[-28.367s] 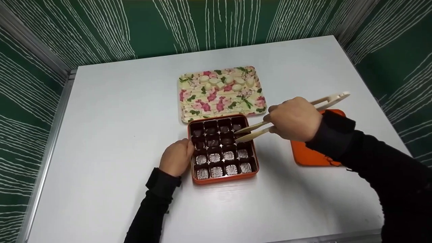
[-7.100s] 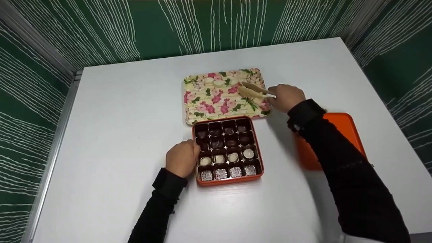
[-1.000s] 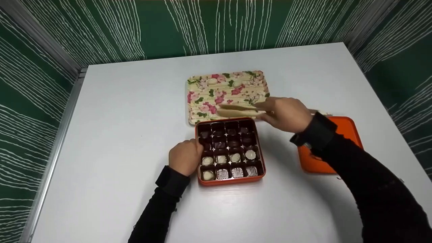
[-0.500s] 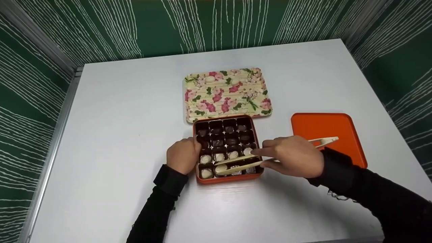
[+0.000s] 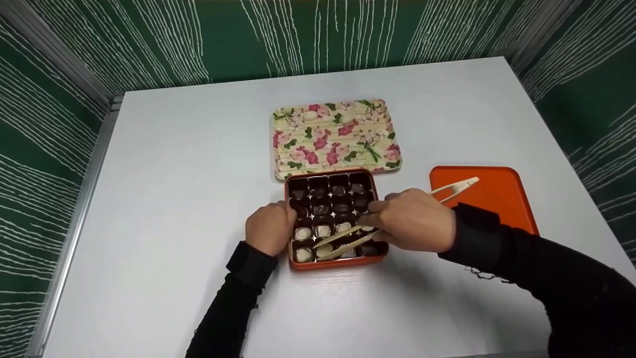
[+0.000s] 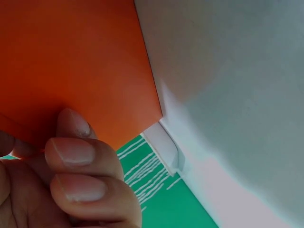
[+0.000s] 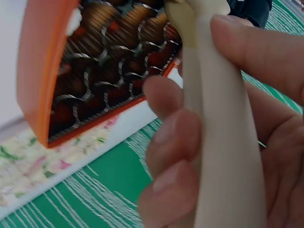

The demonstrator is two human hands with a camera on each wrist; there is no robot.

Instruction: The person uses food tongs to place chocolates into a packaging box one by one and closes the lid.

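Beside the left wall of an orange chocolate box (image 5: 338, 265), my left hand (image 5: 268, 229) grips its side, fingers curled against the orange wall (image 6: 80, 61) in the left wrist view. My right hand (image 5: 415, 221) holds pale tongs (image 5: 349, 245), the fingers wrapped round their handle (image 7: 223, 142) in the right wrist view. The tong tips are parted over a white chocolate (image 5: 324, 250) in the second compartment of the front row. Another white chocolate (image 5: 303, 254) lies left of it. Behind them sits a row of white ones, and dark chocolates fill the back rows.
A floral tray (image 5: 338, 149) stands right behind the box, with two white chocolates (image 5: 310, 115) near its far edge. At the right lies an orange lid (image 5: 502, 199), partly under my right forearm. Green walls with white lines border the table (image 5: 174, 199).
Since the earliest frame, several white chocolates have gone from tray to box. In the last second the tongs came down from the tray's front edge into the front row. The left hand stayed put.
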